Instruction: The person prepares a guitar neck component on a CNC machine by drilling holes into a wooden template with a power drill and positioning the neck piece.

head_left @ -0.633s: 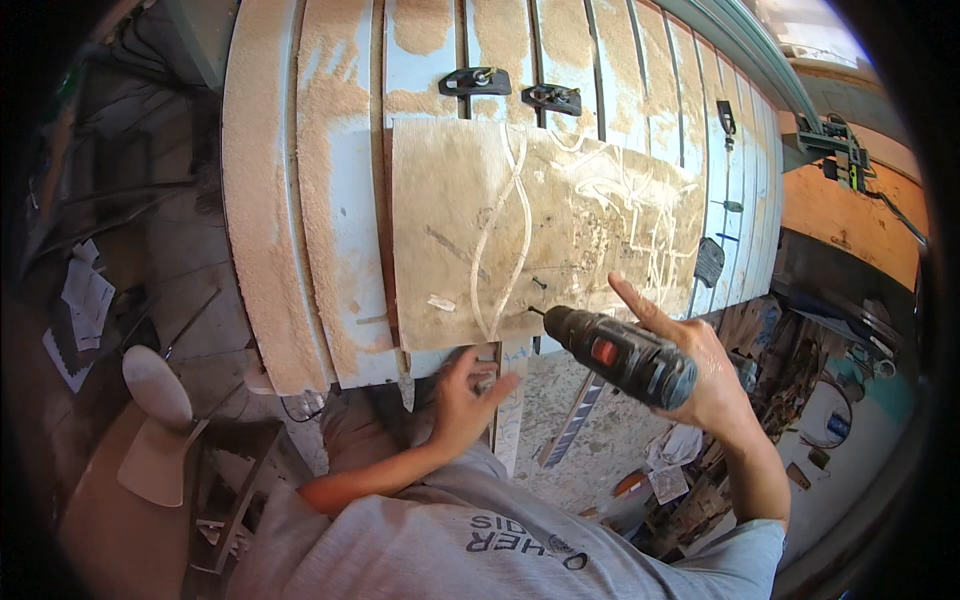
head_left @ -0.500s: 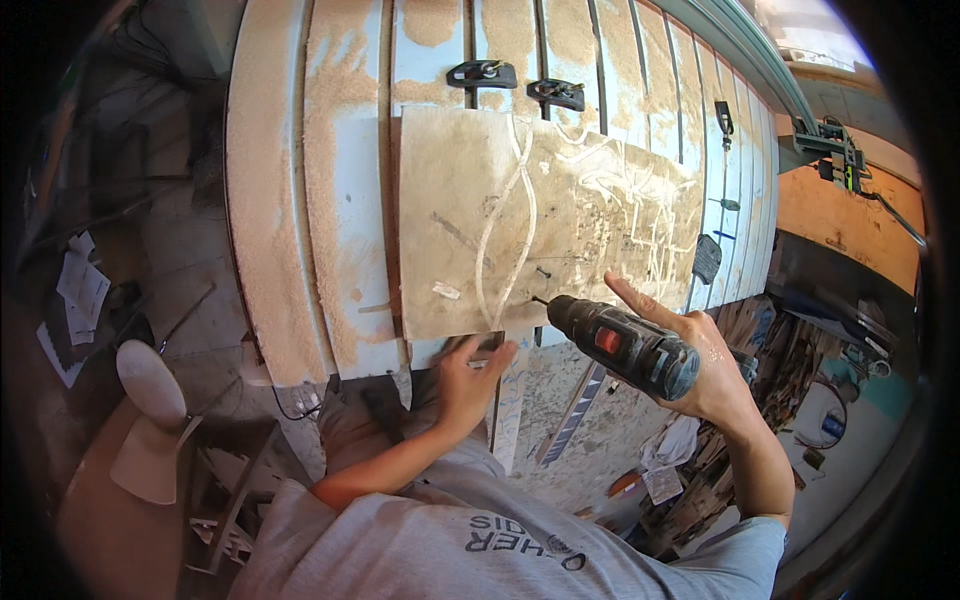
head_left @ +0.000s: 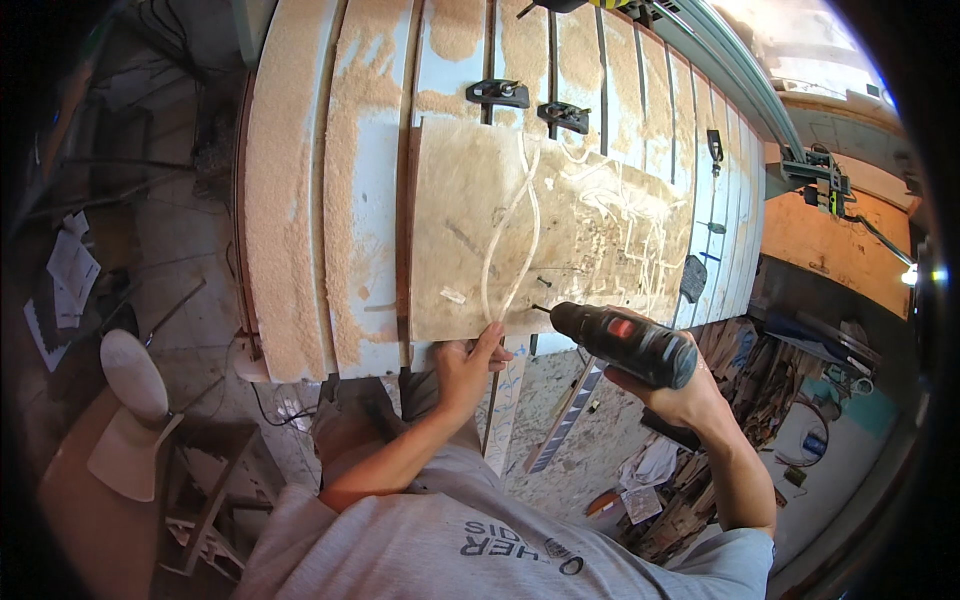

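Note:
My right hand [head_left: 688,395] is wrapped round a black cordless drill [head_left: 625,343] with a red patch on its body. Its thin bit points left, over the near edge of a brown wooden board [head_left: 455,220]; whether the tip touches the wood I cannot tell. Pale curved lines and figures are carved into the board. A dark screw [head_left: 545,281] sticks up from it just beyond the bit. At the board's near edge, my left hand [head_left: 462,378] grips with the thumb on top, the other fingers curled below and partly hidden.
Sawdust covers much of the slotted worktable [head_left: 285,230]. Black clamps [head_left: 498,93] sit behind the board, and a dark flat piece [head_left: 692,278] lies at its right end. A metal rail [head_left: 745,85] runs along the far right. Wood scraps [head_left: 735,400] are piled on the floor at right.
My left thumb has come up onto the board's edge and its fingers have curled in. My right index finger, stretched out before, is now drawn in behind the drill. The whole view has shifted slightly.

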The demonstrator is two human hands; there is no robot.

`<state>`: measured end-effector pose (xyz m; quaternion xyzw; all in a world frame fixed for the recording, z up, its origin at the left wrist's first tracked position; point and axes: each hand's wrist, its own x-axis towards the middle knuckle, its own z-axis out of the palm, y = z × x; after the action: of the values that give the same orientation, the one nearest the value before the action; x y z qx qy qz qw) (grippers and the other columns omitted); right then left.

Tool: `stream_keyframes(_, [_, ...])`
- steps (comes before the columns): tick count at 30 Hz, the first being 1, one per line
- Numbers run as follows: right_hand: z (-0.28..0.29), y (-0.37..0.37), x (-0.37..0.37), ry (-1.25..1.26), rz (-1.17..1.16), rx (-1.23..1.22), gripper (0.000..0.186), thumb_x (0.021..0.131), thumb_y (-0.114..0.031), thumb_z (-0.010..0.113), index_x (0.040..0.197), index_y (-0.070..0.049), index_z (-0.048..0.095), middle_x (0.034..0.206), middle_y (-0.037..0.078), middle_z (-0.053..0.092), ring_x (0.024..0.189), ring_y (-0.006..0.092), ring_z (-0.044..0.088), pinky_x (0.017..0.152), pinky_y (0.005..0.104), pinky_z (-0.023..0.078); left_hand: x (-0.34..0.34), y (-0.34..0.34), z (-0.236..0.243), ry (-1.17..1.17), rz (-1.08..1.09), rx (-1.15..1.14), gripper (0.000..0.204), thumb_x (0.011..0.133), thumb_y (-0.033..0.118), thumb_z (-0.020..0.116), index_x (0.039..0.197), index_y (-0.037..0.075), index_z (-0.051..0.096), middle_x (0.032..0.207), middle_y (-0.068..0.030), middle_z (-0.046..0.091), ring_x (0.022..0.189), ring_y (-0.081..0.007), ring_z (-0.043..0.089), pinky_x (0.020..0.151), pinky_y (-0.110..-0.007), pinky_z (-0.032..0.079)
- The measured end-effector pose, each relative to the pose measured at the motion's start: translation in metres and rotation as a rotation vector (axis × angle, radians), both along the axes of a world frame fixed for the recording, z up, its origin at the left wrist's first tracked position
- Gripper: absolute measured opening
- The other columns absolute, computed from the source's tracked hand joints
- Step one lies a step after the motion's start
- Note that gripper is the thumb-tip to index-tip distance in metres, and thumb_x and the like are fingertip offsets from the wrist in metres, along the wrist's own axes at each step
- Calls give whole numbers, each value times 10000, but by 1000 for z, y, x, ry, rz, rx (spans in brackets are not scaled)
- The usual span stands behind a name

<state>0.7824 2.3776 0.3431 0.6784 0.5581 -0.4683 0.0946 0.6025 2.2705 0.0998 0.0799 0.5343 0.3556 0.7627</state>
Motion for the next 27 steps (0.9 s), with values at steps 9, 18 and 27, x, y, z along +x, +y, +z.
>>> stream_keyframes(9, [1, -8, 1, -15, 6, 36, 662, 855, -144, 833, 1455, -5, 590, 1124, 224, 773, 1063, 344, 769, 971, 381, 555, 4, -9, -3, 8, 24, 72, 324, 1050, 296, 702, 1030, -27, 693, 831, -84, 730, 758, -170, 746, 711, -325, 654])
stream_keyframes(18, [4, -5, -5, -7, -22, 9, 705, 866, -153, 845, 1505, -46, 565, 1165, 189, 782, 1086, 279, 766, 1002, 376, 546, 8, -14, -7, 49, 62, 137, 349, 1039, 313, 719, 1018, -36, 722, 816, -60, 711, 650, -120, 697, 586, -273, 588])
stream_keyframes(27, [13, -3, -6, -126, -82, -116, 605, 858, -277, 880, 1388, -73, 670, 1090, 193, 773, 999, 310, 745, 955, 408, 550, 6, -13, -8, 55, 37, 149, 372, 1031, 334, 730, 1040, -37, 729, 824, -76, 711, 581, -114, 667, 506, -266, 506])
